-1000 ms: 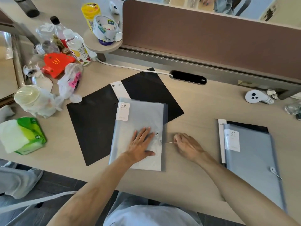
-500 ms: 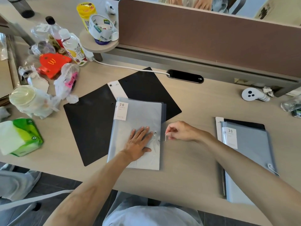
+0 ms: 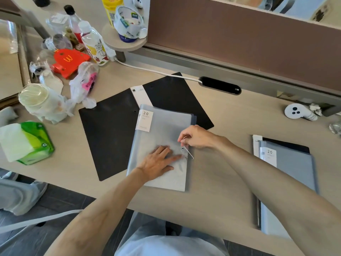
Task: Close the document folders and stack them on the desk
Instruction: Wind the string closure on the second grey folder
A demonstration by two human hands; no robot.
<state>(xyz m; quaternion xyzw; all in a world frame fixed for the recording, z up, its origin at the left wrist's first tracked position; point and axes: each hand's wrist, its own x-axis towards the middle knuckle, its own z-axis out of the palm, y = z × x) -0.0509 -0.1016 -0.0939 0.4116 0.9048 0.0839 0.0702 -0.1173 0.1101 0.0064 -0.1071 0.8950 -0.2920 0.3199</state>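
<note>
A translucent grey folder [image 3: 162, 126] with a "20 pockets" label lies shut on top of an open black folder [image 3: 110, 130] in the middle of the desk. My left hand [image 3: 158, 161] presses flat on its cover, fingers spread. My right hand [image 3: 197, 136] pinches the folder's thin white elastic cord [image 3: 189, 153] above the small button near the right edge. Over at the right of the desk, a second grey folder [image 3: 293, 169] rests on a black one [image 3: 287, 145].
Clutter fills the left of the desk: a green tissue pack [image 3: 27, 141], a lidded plastic cup [image 3: 38, 100], plastic bags, a red carton [image 3: 69, 61], bottles. A white cable [image 3: 156, 71] runs to a black grommet [image 3: 219, 85]. A brown partition [image 3: 239, 37] bounds the back.
My right hand has moved from the bare desk leftward and up over the grey folder's right edge, pulling the elastic cord with it. My left hand stays flat on the cover.
</note>
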